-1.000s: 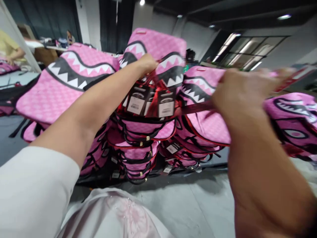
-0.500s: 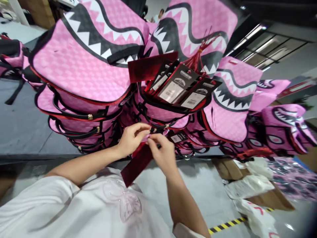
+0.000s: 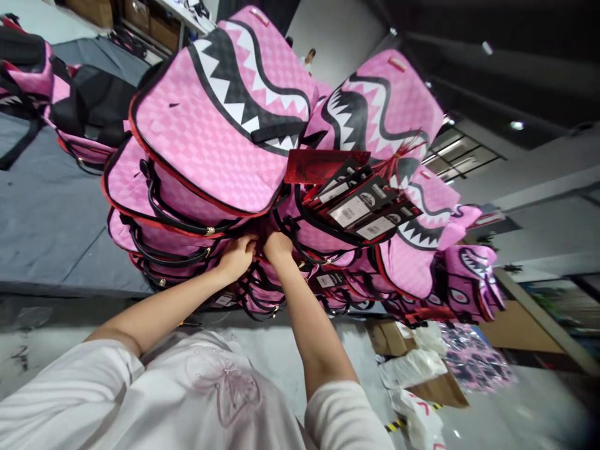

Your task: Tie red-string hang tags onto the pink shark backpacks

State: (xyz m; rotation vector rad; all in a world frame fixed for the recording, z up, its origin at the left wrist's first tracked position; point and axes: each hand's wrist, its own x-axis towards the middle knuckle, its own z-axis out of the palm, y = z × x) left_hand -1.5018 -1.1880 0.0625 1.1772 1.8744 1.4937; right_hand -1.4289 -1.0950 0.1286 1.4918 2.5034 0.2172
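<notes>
My left hand [image 3: 238,256] reaches into the gap between two stacks of pink bags, its fingers curled closed. Close beside it, my right hand [image 3: 278,245] is in the same gap, bent at the wrist with its fingers curled in and mostly hidden. What the two hands hold is not visible. On the left stack, the top pink bag [image 3: 206,150] has a black-and-white shark-mouth print, with black handles [image 3: 180,228] below. Black hang tags [image 3: 360,206] with white labels and red strings lie on the right stack beside a dark red strip [image 3: 325,167].
More pink bags [image 3: 469,281] line the grey table [image 3: 60,237] to the right, and black-backed ones [image 3: 91,103] lie at the left. Cardboard and plastic wrapping [image 3: 412,369] lie on the floor at right. A person [image 3: 308,61] is in the far background.
Both hands have moved forward, from in front of the stacks into the gap between them. The dark red strip that hung below them is out of sight. The view has shifted.
</notes>
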